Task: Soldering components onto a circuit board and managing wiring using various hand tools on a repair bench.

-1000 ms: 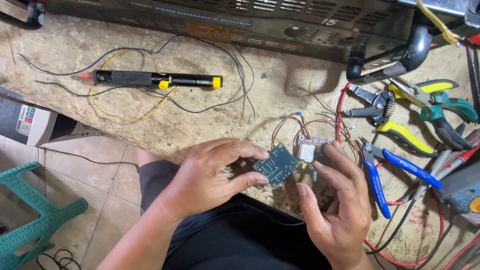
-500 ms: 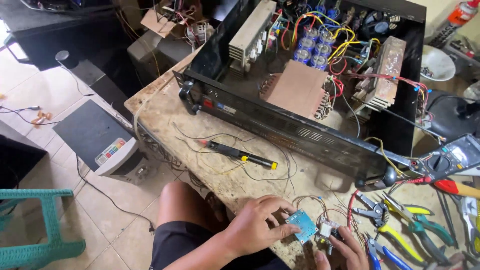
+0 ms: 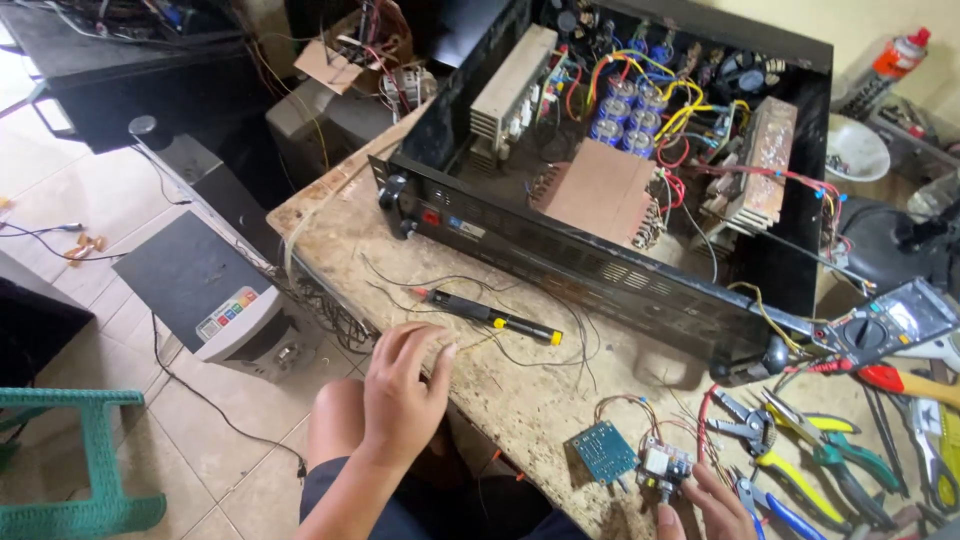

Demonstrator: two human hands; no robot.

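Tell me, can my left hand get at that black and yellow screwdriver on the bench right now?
Probably yes. The left hand hovers open just short of the screwdriver, with only thin loose wires lying across the benchtop between them.

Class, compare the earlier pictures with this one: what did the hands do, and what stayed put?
The left hand let go of the small blue circuit board and moved left, toward the black and yellow screwdriver. The right hand stayed by the board. Screwdriver and pliers did not move.

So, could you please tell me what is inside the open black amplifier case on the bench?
Inside the black amplifier case show blue capacitors, a finned heatsink, a brown board and coloured wiring. Whatever lies beneath the brown board is covered.
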